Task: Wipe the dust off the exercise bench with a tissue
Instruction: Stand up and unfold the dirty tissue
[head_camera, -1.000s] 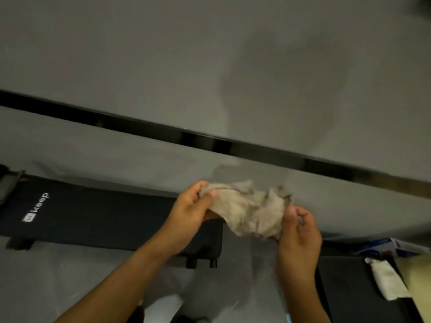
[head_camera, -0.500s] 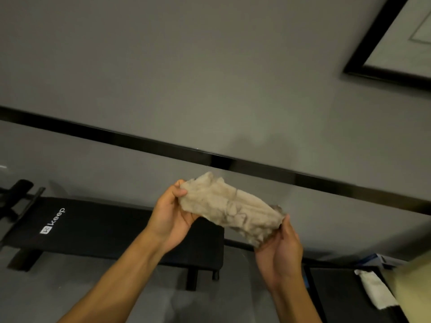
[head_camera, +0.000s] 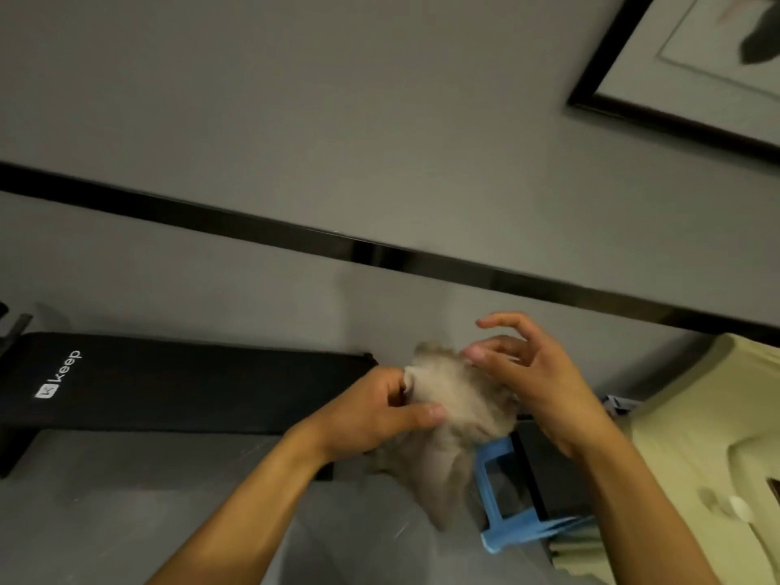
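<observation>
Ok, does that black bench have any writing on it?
Yes, the exercise bench carries the word "keep" in white near its left end.
</observation>
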Demonstrator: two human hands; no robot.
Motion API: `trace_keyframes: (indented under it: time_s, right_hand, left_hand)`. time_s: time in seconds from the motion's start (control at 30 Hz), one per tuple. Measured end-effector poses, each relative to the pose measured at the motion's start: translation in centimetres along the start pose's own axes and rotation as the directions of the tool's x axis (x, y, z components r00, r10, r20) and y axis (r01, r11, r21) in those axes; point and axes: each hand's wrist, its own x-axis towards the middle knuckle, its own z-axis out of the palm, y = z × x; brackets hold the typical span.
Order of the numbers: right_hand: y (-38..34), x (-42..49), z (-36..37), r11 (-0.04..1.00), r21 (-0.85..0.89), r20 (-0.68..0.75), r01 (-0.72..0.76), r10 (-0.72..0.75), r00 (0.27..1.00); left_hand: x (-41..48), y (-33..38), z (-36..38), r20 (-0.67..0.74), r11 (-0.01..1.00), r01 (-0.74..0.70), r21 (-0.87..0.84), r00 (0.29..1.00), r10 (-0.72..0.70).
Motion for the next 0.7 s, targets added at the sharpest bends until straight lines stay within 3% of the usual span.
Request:
trace_keyframes:
  time_s: [0.1, 0.2, 0.3, 0.37, 0.43, 0.5, 0.6, 0.7]
  right_hand:
    - [2.2, -2.3, 0.1, 0.996, -0.043, -0.167, -0.084, 0.076, 0.983]
    - [4.7, -3.9, 0.6, 0.954, 0.151, -0.094, -0.258, 0.273, 0.957]
    - [5.5, -5.0, 0.3, 0.915, 0.359, -0.023, -0.185, 0.207, 0.978]
    - [5.4, -5.8, -0.7, 0.945, 0.319, -0.061, -0.068, 0.092, 0.994]
    - [5.7, -6.2, -2.2, 0.970, 0.242, -0.115, 0.037, -0.009, 0.993]
    - [5.9, -6.9, -4.4, 0.970, 0.216, -0.158, 0.111, -0.077, 0.984]
    - [6.9, -8.0, -8.0, 0.973, 0.161, -0.169, 0.166, -0.138, 0.976]
    - [8.4, -9.1, -12.2, 0.972, 0.137, -0.220, 0.190, -0.157, 0.963]
  left_hand:
    - [-0.7, -0.2, 2.2, -0.124, 0.980, 0.030, -0.196, 0.991, -0.056]
    - [-0.1, 0.1, 4.2, -0.205, 0.910, 0.017, -0.413, 0.972, -0.112]
    - [0.9, 0.6, 6.1, -0.240, 0.883, -0.002, -0.469, 0.963, -0.126]
    - [1.7, 0.6, 7.4, -0.309, 0.925, 0.004, -0.380, 0.942, -0.131]
    - [2.5, 0.6, 8.3, -0.432, 0.991, 0.055, -0.124, 0.896, -0.104]
    - [3.3, 0.7, 9.6, -0.519, 0.990, 0.104, 0.097, 0.854, -0.039]
    - [4.7, 0.9, 12.9, -0.590, 0.990, 0.036, 0.135, 0.806, 0.051]
    - [6.7, 0.4, 16.8, -0.557, 0.986, -0.041, 0.164, 0.821, 0.127]
